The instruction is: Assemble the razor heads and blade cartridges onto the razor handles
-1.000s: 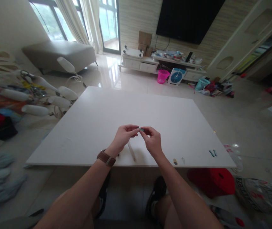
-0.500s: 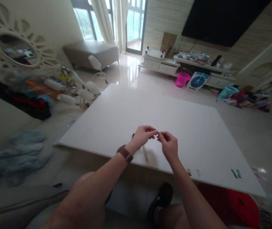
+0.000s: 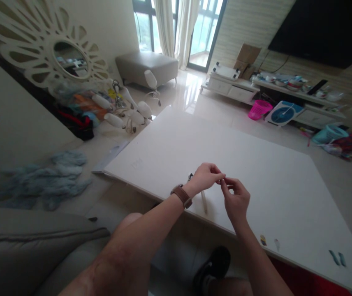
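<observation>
My left hand (image 3: 205,178), with a brown watch on its wrist, and my right hand (image 3: 237,199) meet fingertip to fingertip above the near edge of a large white board (image 3: 256,164). Both hands are pinched shut on something very small that I cannot make out. A thin white stick (image 3: 204,201) lies on the board just below my hands, and a small dark item (image 3: 190,176) lies behind my left wrist. Two small teal pieces (image 3: 338,258) and two tiny bits (image 3: 269,241) rest near the board's near right edge.
A white chandelier (image 3: 129,111) and piled clutter lie on the floor at the left, with a blue rug (image 3: 46,181) nearer me. A grey sofa (image 3: 34,242) is at the lower left. Far behind stand a TV cabinet (image 3: 240,88), a pink basket (image 3: 259,109) and a fan (image 3: 282,113).
My head has turned left, so the board and hands have slid right in view. My hands stay pinched together; the small green item seen between the fingers a second ago no longer shows.
</observation>
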`<state>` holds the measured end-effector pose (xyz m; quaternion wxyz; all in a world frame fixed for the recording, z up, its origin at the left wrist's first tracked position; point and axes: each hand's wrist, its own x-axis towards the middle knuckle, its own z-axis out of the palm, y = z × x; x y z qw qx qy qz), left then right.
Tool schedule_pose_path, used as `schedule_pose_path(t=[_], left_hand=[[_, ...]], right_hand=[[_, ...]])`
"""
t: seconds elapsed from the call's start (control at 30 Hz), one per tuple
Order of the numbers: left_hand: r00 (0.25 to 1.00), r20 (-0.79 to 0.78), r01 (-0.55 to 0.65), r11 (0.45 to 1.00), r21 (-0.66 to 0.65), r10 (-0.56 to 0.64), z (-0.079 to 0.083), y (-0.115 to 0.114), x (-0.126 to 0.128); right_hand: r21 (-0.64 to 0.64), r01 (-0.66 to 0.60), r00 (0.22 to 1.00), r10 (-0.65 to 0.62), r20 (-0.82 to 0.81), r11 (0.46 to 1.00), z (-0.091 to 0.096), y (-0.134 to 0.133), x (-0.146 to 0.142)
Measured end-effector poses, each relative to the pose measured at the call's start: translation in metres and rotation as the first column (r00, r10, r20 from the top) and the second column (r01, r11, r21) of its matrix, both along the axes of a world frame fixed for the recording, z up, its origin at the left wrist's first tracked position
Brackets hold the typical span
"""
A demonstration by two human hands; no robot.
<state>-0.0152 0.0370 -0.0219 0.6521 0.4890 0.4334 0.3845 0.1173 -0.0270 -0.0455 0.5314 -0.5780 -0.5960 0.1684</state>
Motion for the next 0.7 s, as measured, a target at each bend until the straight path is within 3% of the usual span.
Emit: schedule_pose_path(t=[0.13,0.27,0.5,0.7], left_hand=[[0.997,-0.074,-0.017,0.996,0.085,0.024,-0.003,0.000,-0.004],[1.000,0.004,0.014,0.997,0.075,-0.015,-0.001,-0.001,-0.005],[1.000,-0.017,-0.010,0.998,0.066,0.011,0.003,-0.002,-0.002],[0.997,-0.022,0.077,0.994,0.079,-0.075,-0.001,-0.003,0.003]], right_hand=[[-0.024,0.015,1.000,-0.015,0.003,1.000,0.000,0.000,-0.002],[-0.055,0.043,0.999,-0.042,0.017,0.998,0.000,0.001,-0.001],[-0.119,0.056,0.984,-0.074,-0.161,0.991,-0.006,0.005,0.008],[-0.136,-0.010,0.969,-0.024,-0.247,0.991,-0.008,0.002,0.016]])
